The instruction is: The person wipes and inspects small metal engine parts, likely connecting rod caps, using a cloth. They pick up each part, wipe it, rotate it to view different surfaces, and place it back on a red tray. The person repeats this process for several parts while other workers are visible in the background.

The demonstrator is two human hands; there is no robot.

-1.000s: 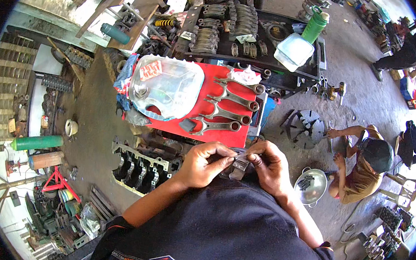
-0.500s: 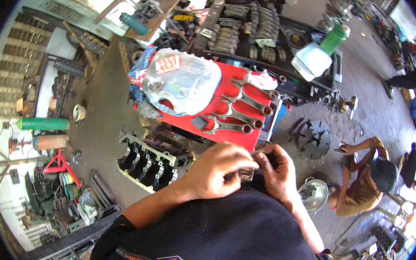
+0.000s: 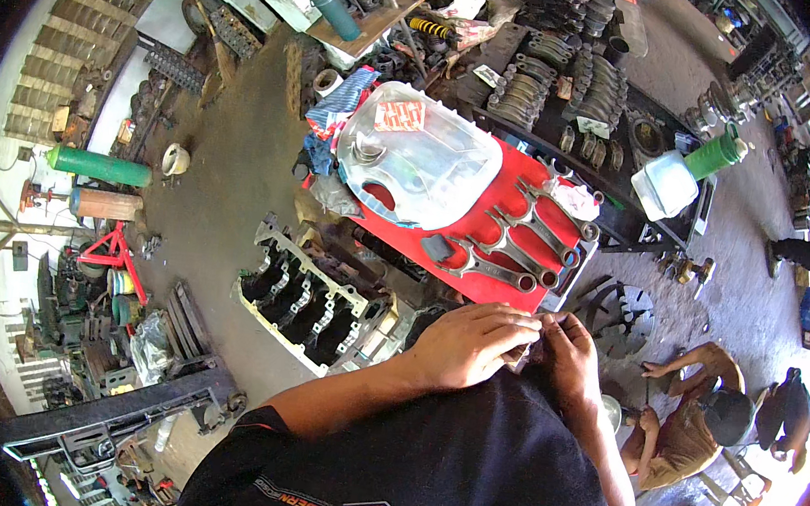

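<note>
My left hand (image 3: 476,346) and my right hand (image 3: 572,359) meet close to my chest, just off the near edge of a red tabletop (image 3: 476,285). Both have curled fingers pinched around a small dark, metallic-looking part (image 3: 523,354). The fingers cover most of it, so its kind cannot be told. Beyond them, several steel connecting rods (image 3: 489,267) lie on the red surface, big ends to the left. A small dark block (image 3: 437,247) sits at their left. Behind it lies a large clear plastic container (image 3: 447,169).
An engine block (image 3: 317,272) with open bores stands at left. A dark bench (image 3: 648,111) at the back carries rows of metal parts, a green bottle (image 3: 712,158) and a pale plastic box (image 3: 665,185). At right a person (image 3: 685,431) in a cap crouches near the floor.
The view has swung, so the red tabletop and my hands appear farther right. My hands remain together, with the small part now more hidden by my fingers.
</note>
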